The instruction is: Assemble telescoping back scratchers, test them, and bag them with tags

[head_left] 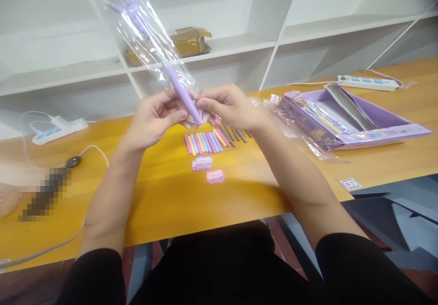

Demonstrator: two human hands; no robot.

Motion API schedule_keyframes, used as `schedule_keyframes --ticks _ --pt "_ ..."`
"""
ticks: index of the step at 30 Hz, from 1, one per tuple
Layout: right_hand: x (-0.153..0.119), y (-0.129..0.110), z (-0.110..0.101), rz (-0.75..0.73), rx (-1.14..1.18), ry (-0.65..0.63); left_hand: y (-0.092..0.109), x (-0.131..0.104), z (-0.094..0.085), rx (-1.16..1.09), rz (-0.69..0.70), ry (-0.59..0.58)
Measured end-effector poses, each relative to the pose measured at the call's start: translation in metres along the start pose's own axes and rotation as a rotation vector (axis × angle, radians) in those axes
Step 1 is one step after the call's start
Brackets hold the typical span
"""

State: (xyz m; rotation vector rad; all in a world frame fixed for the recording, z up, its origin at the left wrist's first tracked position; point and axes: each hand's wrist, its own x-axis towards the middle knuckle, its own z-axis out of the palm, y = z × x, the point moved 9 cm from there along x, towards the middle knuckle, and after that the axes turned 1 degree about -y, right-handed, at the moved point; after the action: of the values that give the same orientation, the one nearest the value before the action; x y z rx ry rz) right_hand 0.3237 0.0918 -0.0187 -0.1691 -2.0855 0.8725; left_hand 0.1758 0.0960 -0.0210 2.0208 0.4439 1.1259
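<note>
A purple hand-shaped stick [184, 94] with a metal rod lies inside a clear plastic sleeve [150, 36], tilted up to the left above the table. My left hand [153, 118] is wrapped round the lower end of its handle. With thumb and finger, my right hand [227, 106] pinches the sleeve's bottom end beside the handle. Below them on the table lie a row of pastel sticks [203, 142], several metal rods [236, 134] and small pink cards [215, 176], [202, 162].
An open purple box [383, 136] with packets inside stands at the right, clear plastic wrappers beside it. Power strips [369, 83] lie at the back right and left. A brown package [191, 43] sits on the white shelf [239, 44]. A cable crosses the left side.
</note>
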Motion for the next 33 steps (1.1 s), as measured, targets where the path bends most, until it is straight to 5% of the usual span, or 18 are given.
schedule_keyframes --ticks 11,19,23,29,33 --pt "-0.004 0.003 -0.004 0.032 0.030 -0.080 0.004 -0.003 -0.008 0.048 -0.037 0.027" --pt "-0.007 0.010 -0.001 0.167 -0.147 -0.140 -0.003 -0.005 -0.071 -0.038 0.081 0.485" --pt "-0.007 0.016 0.002 0.225 -0.262 -0.180 0.008 -0.010 -0.087 -0.094 0.135 0.664" --pt "-0.013 0.037 0.028 0.313 -0.298 -0.428 0.012 -0.014 -0.096 -0.124 0.136 0.796" --pt "-0.021 0.059 0.055 0.451 -0.324 -0.612 0.004 -0.013 -0.100 0.029 0.146 0.718"
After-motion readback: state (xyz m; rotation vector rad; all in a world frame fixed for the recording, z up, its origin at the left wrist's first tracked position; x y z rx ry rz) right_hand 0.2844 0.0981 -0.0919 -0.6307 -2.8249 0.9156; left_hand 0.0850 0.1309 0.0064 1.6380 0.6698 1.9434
